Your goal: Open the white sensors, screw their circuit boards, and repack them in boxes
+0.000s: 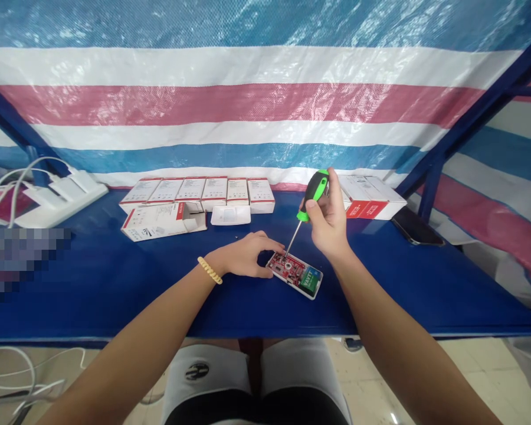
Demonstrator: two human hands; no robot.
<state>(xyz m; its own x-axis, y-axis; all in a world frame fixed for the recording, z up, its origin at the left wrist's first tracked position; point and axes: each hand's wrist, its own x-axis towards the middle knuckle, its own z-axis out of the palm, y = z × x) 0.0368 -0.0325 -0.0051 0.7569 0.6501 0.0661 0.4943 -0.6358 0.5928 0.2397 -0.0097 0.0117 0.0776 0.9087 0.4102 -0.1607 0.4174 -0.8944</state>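
My right hand is wrapped round the green and black handle of a screwdriver, held tilted. Its metal shaft runs down to the red circuit board, near the board's upper left end. The board sits in a shallow white casing on the blue table, with a green and blue battery at its right end. Thumb and fingers of my left hand grip the left end of the casing. A white plastic cover lies a little beyond my left hand.
Small white boxes stand in a row at the back, an opened box before them. Larger red-and-white boxes and a dark phone lie right. A power strip with cables stands left. Blue frame posts rise at the side.
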